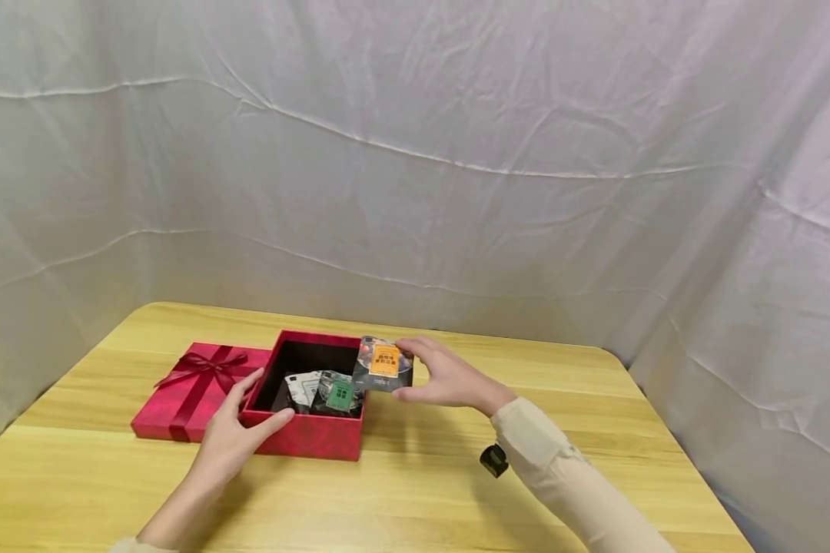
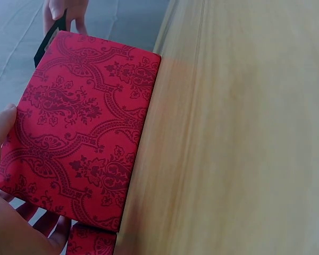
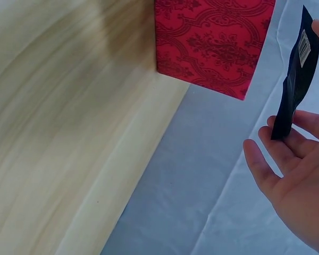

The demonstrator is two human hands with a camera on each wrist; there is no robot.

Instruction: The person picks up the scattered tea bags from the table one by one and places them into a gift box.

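A red patterned gift box (image 1: 318, 439) stands uncovered on the table, its inside black. My left hand (image 1: 228, 434) holds its near left corner, thumb at the front rim and fingers along the left side. Between thumb and fingers, my right hand (image 1: 446, 376) pinches a dark flat sachet (image 1: 383, 365) with an orange label, raised by the box's right rim. The right wrist view shows that sachet (image 3: 296, 74) edge-on, a barcode on its back. Inside the box lean a green-labelled sachet (image 1: 339, 395) and a white-labelled sachet (image 1: 301, 386), partly overlapping.
Left of the box lies its red lid (image 1: 197, 392) with a dark red ribbon bow, close against the box. The wooden table (image 1: 567, 461) extends to the right. Pale cloth (image 1: 415, 215) hangs behind it. A black device (image 1: 494, 461) sits at the right wrist.
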